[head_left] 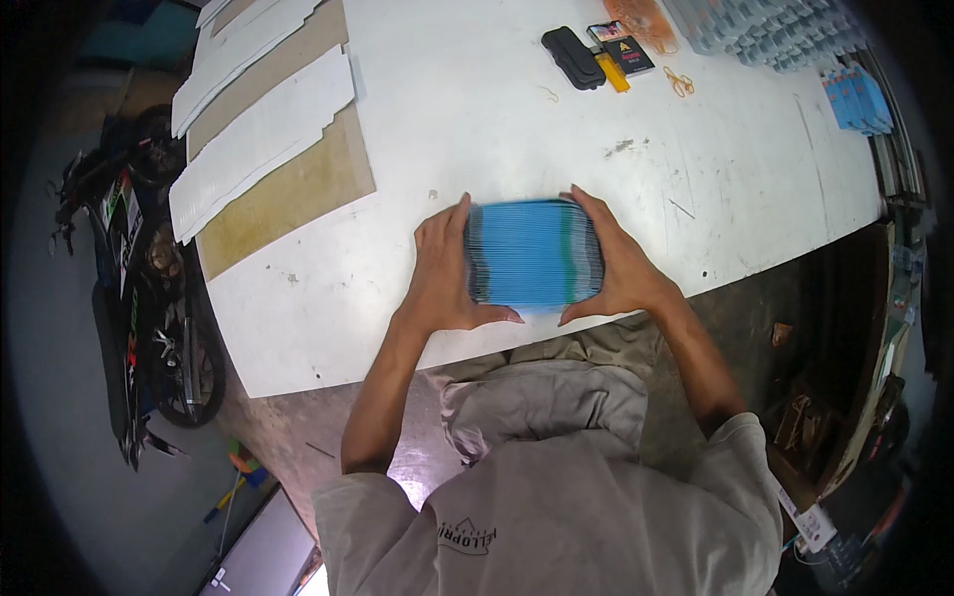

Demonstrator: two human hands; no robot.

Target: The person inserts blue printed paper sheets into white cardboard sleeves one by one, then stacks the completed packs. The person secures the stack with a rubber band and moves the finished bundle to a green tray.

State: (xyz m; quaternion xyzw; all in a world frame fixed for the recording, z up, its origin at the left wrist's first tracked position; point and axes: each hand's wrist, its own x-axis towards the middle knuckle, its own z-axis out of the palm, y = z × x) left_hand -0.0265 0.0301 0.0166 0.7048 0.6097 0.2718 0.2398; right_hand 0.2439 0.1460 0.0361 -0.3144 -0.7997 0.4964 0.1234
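Blue stack (522,256) of thin flat pieces — edges facing up, slightly blurred — sits mid-view over the white table (427,119), close to the table's 6 o'clock edge; cannot tell if it rests on the top or is lifted a bit. Clock directions below run from the stack. Left hand (442,270) at 9 o'clock, palm against the stack's end, fingers up along the 11 o'clock corner, thumb pointing in along the 6 o'clock side. Right hand (628,273) mirrors it at 3 o'clock, fingers at the 1 o'clock corner, thumb pointing back toward the other thumb, a gap between the tips. Grip: each hand spread wide, the stack held between the two. A green stripe runs down the stack toward its 3 o'clock end; both ends look greyish. At 10 o'clock, white sheets (263,139) and a brown board (288,199) overlap on the table. Near 12 o'clock, well apart from the hands, a black case (572,58); at 1 o'clock a yellow lighter (613,74) just beside a dark small box (630,56). Between 1 and 2, rubber bands (680,81), then clear plastic containers (765,35) farther out. Blue packs (857,101) at 2. Motorbike (129,283) off the table at 9.
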